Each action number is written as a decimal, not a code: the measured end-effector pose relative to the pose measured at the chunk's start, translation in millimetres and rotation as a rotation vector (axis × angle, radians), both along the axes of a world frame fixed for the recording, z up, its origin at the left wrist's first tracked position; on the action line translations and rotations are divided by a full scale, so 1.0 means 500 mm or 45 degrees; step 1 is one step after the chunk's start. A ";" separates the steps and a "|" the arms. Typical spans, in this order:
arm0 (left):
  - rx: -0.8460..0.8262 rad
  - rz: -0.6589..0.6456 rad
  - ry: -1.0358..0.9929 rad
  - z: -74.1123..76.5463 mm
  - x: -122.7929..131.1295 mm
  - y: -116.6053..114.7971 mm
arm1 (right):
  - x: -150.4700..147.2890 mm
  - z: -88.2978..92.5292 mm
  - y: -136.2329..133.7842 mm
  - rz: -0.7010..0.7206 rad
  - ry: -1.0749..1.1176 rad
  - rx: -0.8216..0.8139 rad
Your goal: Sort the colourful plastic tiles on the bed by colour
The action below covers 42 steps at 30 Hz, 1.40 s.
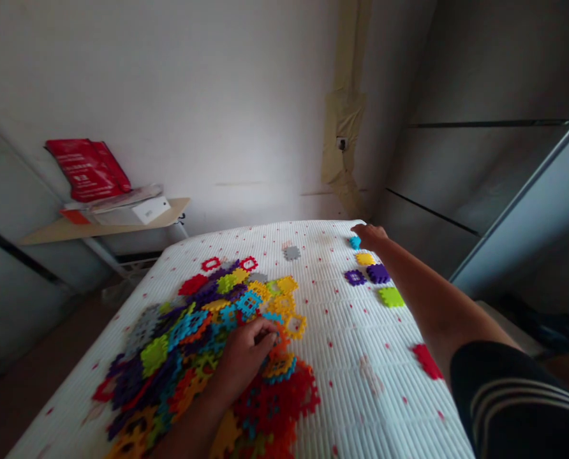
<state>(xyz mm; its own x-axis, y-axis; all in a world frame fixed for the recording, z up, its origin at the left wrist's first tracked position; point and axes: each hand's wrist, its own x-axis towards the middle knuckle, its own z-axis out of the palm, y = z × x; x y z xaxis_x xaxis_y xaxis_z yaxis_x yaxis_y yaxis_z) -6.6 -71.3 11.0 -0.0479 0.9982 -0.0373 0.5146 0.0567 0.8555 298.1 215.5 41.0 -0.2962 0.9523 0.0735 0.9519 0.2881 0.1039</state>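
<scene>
Tiles in the pile (pixel 208 344) are being pinched by the left hand (pixel 246 354); a blue tile (pixel 355 242) is being pinched by the right hand (pixel 371 234).

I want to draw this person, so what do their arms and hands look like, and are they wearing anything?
Both hands are bare, with no gloves, rings or watch that I can see. The left hand and its forearm are uncovered. The right hand and its forearm are uncovered too, but higher up that arm there is a short black sleeve with thin pale stripes curving across it.

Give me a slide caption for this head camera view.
Left hand rests on a heap of colourful plastic interlocking tiles; right hand touches a small blue tile on the white mat.
</scene>
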 end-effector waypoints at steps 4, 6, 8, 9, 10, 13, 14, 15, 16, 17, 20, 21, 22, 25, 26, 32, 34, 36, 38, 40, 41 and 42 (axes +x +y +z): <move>0.036 -0.016 0.105 -0.005 0.006 -0.004 | -0.049 0.020 -0.051 0.137 0.112 0.064; 0.068 -0.053 0.203 -0.002 0.007 -0.007 | -0.082 0.023 -0.100 0.261 0.243 -0.018; 0.130 -0.069 0.329 0.007 0.002 -0.013 | -0.114 0.019 -0.160 0.418 0.362 -0.183; 0.160 -0.069 0.402 0.014 -0.002 -0.016 | -0.129 0.015 -0.192 0.507 0.407 -0.269; 0.188 -0.066 0.480 0.022 -0.008 -0.019 | -0.144 0.009 -0.223 0.596 0.447 -0.345; 0.227 -0.105 0.733 0.046 -0.029 -0.027 | -0.189 -0.017 -0.305 0.763 0.557 -0.453; 0.230 -0.130 0.797 0.053 -0.035 -0.029 | -0.205 -0.027 -0.326 0.787 0.599 -0.452; 0.231 -0.156 0.843 0.058 -0.040 -0.031 | -0.222 -0.037 -0.343 0.802 0.644 -0.441; 0.229 -0.180 0.873 0.061 -0.044 -0.033 | -0.238 -0.047 -0.357 0.810 0.689 -0.423; 0.223 -0.194 0.888 0.062 -0.045 -0.035 | -0.255 -0.056 -0.369 0.808 0.729 -0.403; 0.208 -0.261 0.884 0.054 -0.045 -0.042 | -0.297 -0.079 -0.388 0.763 0.777 -0.351; 0.208 -0.300 0.878 0.049 -0.044 -0.044 | -0.307 -0.085 -0.391 0.755 0.770 -0.341; 0.213 -0.335 0.873 0.043 -0.044 -0.047 | -0.315 -0.089 -0.393 0.759 0.759 -0.342; 0.266 -0.405 0.846 0.029 -0.049 -0.054 | -0.325 -0.095 -0.395 0.780 0.741 -0.367; 0.283 -0.418 0.828 0.026 -0.052 -0.056 | -0.325 -0.093 -0.396 0.768 0.744 -0.365; 0.321 -0.410 0.756 0.030 -0.061 -0.074 | -0.280 -0.052 -0.412 0.677 0.832 -0.384; 0.327 -0.404 0.761 0.031 -0.059 -0.079 | -0.255 -0.035 -0.425 0.796 0.877 -0.522; 0.330 -0.385 0.776 0.030 -0.057 -0.082 | -0.234 -0.025 -0.442 0.943 0.897 -0.663; 0.335 -0.371 0.788 0.026 -0.056 -0.083 | -0.224 -0.028 -0.460 1.040 0.894 -0.719; 0.349 -0.361 0.790 0.022 -0.056 -0.084 | -0.226 -0.039 -0.474 1.069 0.909 -0.699; 0.359 -0.355 0.788 0.020 -0.056 -0.085 | -0.230 -0.046 -0.479 1.051 0.935 -0.678; 0.372 -0.343 0.786 0.018 -0.055 -0.086 | -0.236 -0.052 -0.482 1.018 0.971 -0.654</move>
<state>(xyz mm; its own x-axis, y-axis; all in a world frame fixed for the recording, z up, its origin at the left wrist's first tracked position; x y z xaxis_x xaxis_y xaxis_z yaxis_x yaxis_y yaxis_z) -34.3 -114.1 19.8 0.2739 0.9435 0.1864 0.8719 -0.3254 0.3660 180.2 -25.6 15.1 -0.8580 0.4903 0.1529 0.2544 0.6643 -0.7029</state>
